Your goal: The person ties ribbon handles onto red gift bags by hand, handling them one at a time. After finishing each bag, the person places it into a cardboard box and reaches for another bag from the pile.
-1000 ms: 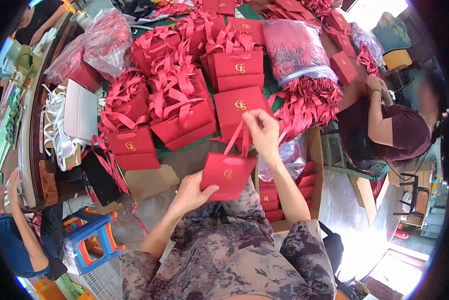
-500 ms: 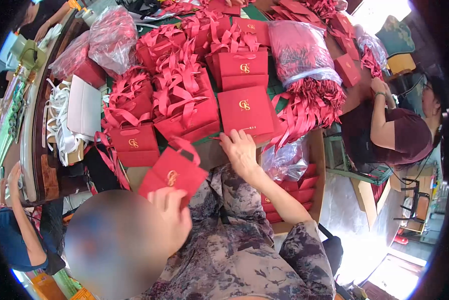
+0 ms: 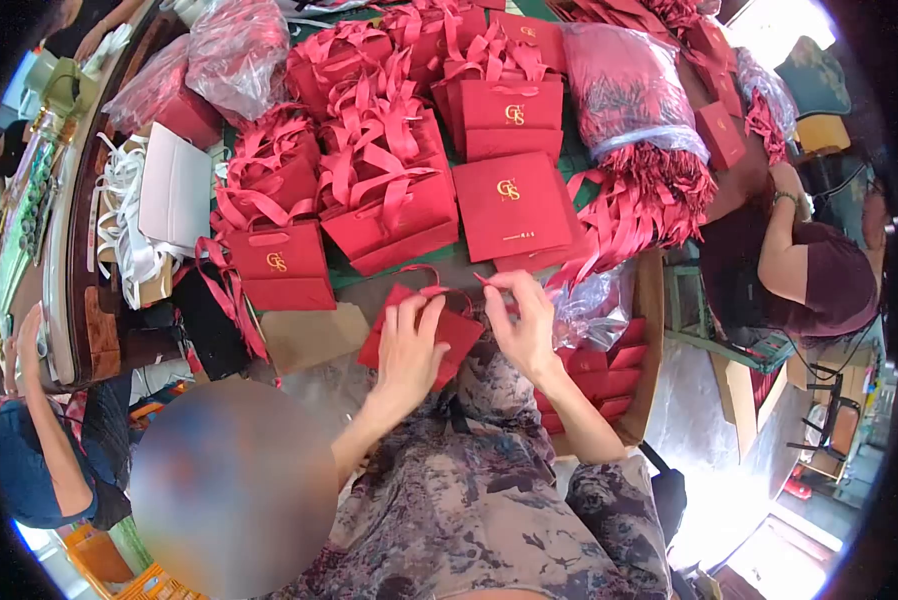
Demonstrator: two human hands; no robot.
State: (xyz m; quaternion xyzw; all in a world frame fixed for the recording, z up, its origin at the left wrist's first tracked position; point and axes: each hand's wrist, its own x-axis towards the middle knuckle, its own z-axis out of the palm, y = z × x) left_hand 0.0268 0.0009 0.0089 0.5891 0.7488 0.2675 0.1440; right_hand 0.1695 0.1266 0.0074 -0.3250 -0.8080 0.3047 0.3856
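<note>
Over my lap, my left hand [image 3: 406, 350] is closed on a small red paper gift bag [image 3: 453, 338], its fingers across the upper part. My right hand [image 3: 524, 325] pinches the tip of a thin red ribbon [image 3: 481, 281] beside the bag's top edge. A second loop of ribbon curves above the bag. Just beyond my hands, a stack of flat red bags with a gold logo [image 3: 514, 210] lies at the table's near edge. Left of it stand finished-looking red bags with ribbon handles [image 3: 389, 220].
A plastic-wrapped bundle of red ribbons [image 3: 637, 95] lies at the back right. Below the table's edge, an open carton [image 3: 652, 340] holds red bags. White ribbons [image 3: 119, 220] and a white box [image 3: 174, 190] sit left. A co-worker [image 3: 819, 265] works at right; another person's arm [image 3: 44, 410] shows left.
My left hand brought the red bag rightward and turned it in front of me. My right hand left the flat stack and now pinches the ribbon. The view shifted slightly.
</note>
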